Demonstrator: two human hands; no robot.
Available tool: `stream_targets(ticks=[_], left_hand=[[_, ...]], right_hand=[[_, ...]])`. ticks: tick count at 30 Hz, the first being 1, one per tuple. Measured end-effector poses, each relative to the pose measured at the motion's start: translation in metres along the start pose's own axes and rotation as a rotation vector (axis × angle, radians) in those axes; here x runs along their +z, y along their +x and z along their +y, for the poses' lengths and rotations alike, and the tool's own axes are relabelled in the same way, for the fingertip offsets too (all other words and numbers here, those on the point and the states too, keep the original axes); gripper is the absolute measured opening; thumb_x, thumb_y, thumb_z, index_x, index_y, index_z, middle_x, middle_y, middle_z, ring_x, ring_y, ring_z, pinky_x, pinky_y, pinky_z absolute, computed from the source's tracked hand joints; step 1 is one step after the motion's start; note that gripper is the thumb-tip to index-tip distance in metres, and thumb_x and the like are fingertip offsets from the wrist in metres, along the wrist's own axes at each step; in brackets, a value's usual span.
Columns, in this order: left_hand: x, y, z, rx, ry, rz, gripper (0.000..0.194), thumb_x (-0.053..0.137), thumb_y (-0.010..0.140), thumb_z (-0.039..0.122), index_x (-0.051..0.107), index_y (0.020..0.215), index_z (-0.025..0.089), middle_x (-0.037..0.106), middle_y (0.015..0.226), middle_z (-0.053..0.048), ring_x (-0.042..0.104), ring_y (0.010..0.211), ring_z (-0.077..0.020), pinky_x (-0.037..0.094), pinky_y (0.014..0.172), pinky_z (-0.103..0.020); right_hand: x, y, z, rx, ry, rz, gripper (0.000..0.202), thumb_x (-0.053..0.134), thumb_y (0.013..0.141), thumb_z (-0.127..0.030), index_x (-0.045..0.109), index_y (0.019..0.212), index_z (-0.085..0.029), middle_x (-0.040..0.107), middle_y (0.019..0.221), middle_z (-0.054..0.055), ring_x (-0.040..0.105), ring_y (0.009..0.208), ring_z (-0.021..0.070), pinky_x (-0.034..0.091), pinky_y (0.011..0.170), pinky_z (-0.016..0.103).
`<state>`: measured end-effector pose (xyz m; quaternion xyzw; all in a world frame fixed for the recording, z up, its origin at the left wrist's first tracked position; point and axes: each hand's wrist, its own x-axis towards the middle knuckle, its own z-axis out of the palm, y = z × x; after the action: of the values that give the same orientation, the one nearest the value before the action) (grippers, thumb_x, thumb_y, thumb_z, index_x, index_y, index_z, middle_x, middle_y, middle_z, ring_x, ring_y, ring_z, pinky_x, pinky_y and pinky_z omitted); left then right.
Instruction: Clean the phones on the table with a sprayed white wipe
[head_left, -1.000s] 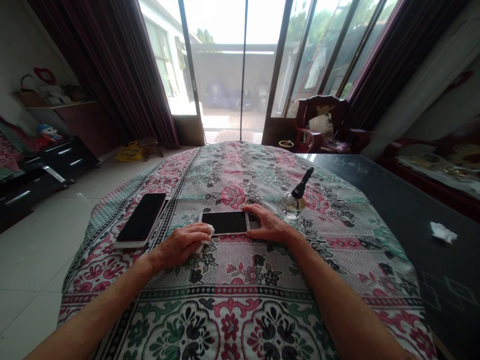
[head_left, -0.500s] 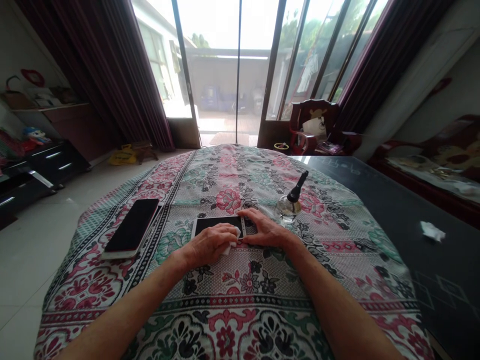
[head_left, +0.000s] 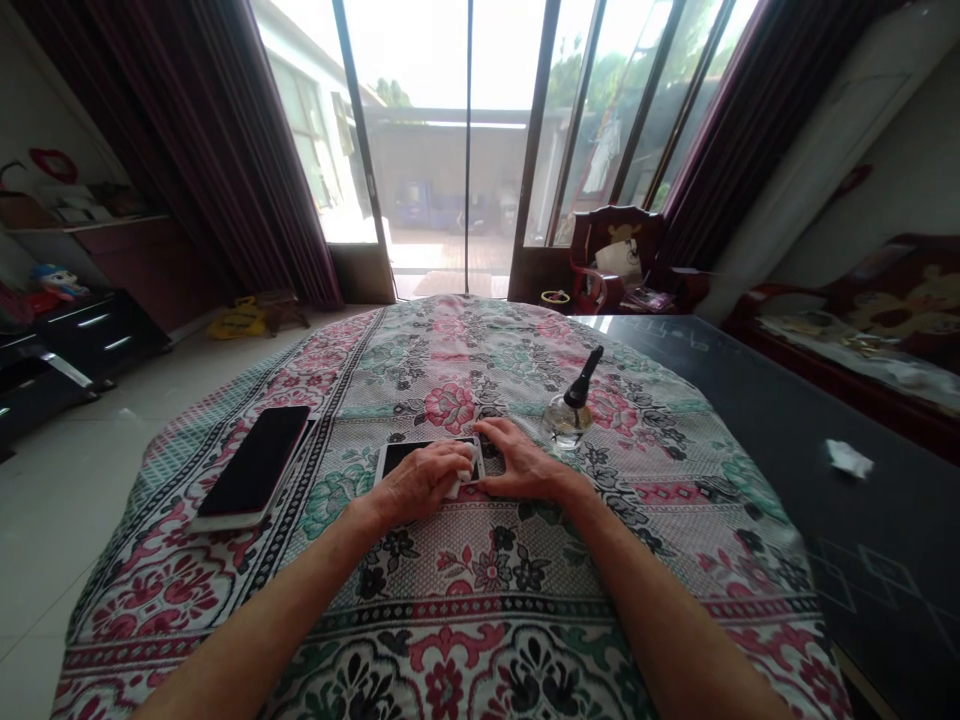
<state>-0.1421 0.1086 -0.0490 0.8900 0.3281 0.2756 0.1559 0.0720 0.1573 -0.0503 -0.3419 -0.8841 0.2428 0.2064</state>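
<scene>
A white-framed phone (head_left: pixel 398 453) with a dark screen lies flat and sideways on the patterned tablecloth (head_left: pixel 487 560). My left hand (head_left: pixel 424 480) is closed around a crumpled white tissue (head_left: pixel 456 487) and presses it against the screen, covering much of the phone's near side. At the phone's right end, my right hand (head_left: pixel 521 460) grips it, fingertips by the far edge and thumb by the near one. Just beyond the right hand stands a round clear bottle (head_left: pixel 566 425) with a black pump top, some liquid inside.
To the left, a black phone (head_left: pixel 259 462) lies on another white-edged device (head_left: pixel 225 523). A dark table (head_left: pixel 750 400) adjoins on the right, bearing a crumpled white tissue (head_left: pixel 850 459). Wooden chairs stand behind, near glass doors and curtains.
The whole view has shifted slightly. My left hand and the tissue have moved a little across the screen, while my right hand keeps its place at the phone's right end.
</scene>
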Motion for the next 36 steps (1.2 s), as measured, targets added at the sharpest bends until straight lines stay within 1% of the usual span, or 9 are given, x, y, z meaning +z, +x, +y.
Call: stream_targets(ticks=[4, 8, 15, 19, 23, 27, 29, 32, 36], left_hand=[[0.000, -0.012, 0.008, 0.014, -0.022, -0.031, 0.026, 0.037, 0.092, 0.015, 0.061, 0.102, 0.019, 0.061, 0.117, -0.008, 0.050, 0.119, -0.0195, 0.039, 0.104, -0.036], [0.000, -0.011, 0.007, 0.045, -0.044, -0.042, 0.024, 0.039, 0.091, 0.014, 0.061, 0.100, 0.018, 0.061, 0.116, -0.007, 0.051, 0.116, -0.0187, 0.040, 0.103, -0.035], [0.002, 0.014, -0.018, 0.049, -0.026, 0.018, 0.024, 0.038, 0.092, 0.015, 0.062, 0.094, 0.018, 0.063, 0.113, -0.007, 0.056, 0.110, -0.0167, 0.045, 0.097, -0.031], [0.006, 0.022, -0.028, -0.004, 0.010, 0.083, 0.022, 0.040, 0.092, 0.016, 0.062, 0.090, 0.017, 0.065, 0.107, -0.007, 0.060, 0.103, -0.0165, 0.047, 0.094, -0.032], [0.009, 0.014, -0.014, -0.020, 0.038, 0.087, 0.021, 0.040, 0.092, 0.015, 0.061, 0.092, 0.018, 0.063, 0.112, -0.007, 0.055, 0.112, -0.0178, 0.043, 0.099, -0.034], [0.009, -0.003, 0.009, -0.015, 0.036, 0.015, 0.023, 0.038, 0.092, 0.014, 0.060, 0.098, 0.019, 0.060, 0.117, -0.006, 0.049, 0.119, -0.0187, 0.040, 0.104, -0.036], [0.009, -0.008, 0.013, -0.006, 0.024, -0.011, 0.024, 0.037, 0.092, 0.014, 0.059, 0.099, 0.019, 0.059, 0.118, -0.006, 0.047, 0.120, -0.0189, 0.039, 0.105, -0.036], [0.009, -0.006, 0.007, -0.010, 0.025, 0.008, 0.022, 0.038, 0.092, 0.014, 0.059, 0.098, 0.019, 0.059, 0.118, -0.006, 0.049, 0.119, -0.0187, 0.039, 0.104, -0.036], [0.009, 0.010, -0.011, -0.030, 0.046, 0.062, 0.021, 0.039, 0.092, 0.014, 0.060, 0.091, 0.018, 0.062, 0.112, -0.006, 0.054, 0.113, -0.0176, 0.043, 0.100, -0.034]], right_hand=[[-0.001, 0.001, 0.000, -0.019, -0.101, -0.018, 0.070, 0.075, 0.061, -0.037, 0.052, 0.124, -0.016, 0.042, 0.133, 0.013, 0.037, 0.125, 0.0285, 0.030, 0.108, 0.042], [-0.001, 0.002, 0.002, -0.030, -0.099, -0.016, 0.070, 0.075, 0.061, -0.038, 0.054, 0.123, -0.016, 0.044, 0.133, 0.012, 0.038, 0.124, 0.0281, 0.031, 0.108, 0.042], [0.001, 0.002, 0.004, -0.041, -0.100, -0.006, 0.068, 0.075, 0.061, -0.040, 0.054, 0.122, -0.016, 0.044, 0.132, 0.012, 0.038, 0.124, 0.0271, 0.031, 0.108, 0.041], [0.001, 0.002, 0.005, -0.044, -0.100, -0.010, 0.070, 0.075, 0.061, -0.036, 0.053, 0.123, -0.014, 0.044, 0.133, 0.012, 0.038, 0.125, 0.0262, 0.030, 0.109, 0.039], [0.002, 0.002, 0.007, -0.042, -0.099, -0.001, 0.071, 0.076, 0.060, -0.038, 0.053, 0.123, -0.015, 0.045, 0.132, 0.012, 0.039, 0.124, 0.0261, 0.030, 0.108, 0.040], [0.003, 0.002, 0.006, -0.019, -0.095, -0.006, 0.070, 0.077, 0.059, -0.039, 0.054, 0.121, -0.015, 0.045, 0.132, 0.012, 0.038, 0.124, 0.0269, 0.031, 0.107, 0.041], [0.002, 0.002, 0.005, -0.005, -0.087, -0.014, 0.071, 0.077, 0.059, -0.040, 0.054, 0.121, -0.015, 0.044, 0.133, 0.012, 0.038, 0.124, 0.0273, 0.031, 0.107, 0.041], [0.002, 0.002, 0.005, 0.000, -0.078, -0.013, 0.071, 0.077, 0.059, -0.041, 0.054, 0.120, -0.015, 0.045, 0.133, 0.012, 0.038, 0.125, 0.0273, 0.030, 0.108, 0.041], [0.003, 0.002, 0.007, -0.018, -0.075, 0.002, 0.068, 0.077, 0.059, -0.037, 0.055, 0.120, -0.017, 0.045, 0.131, 0.011, 0.039, 0.124, 0.0264, 0.030, 0.108, 0.040]])
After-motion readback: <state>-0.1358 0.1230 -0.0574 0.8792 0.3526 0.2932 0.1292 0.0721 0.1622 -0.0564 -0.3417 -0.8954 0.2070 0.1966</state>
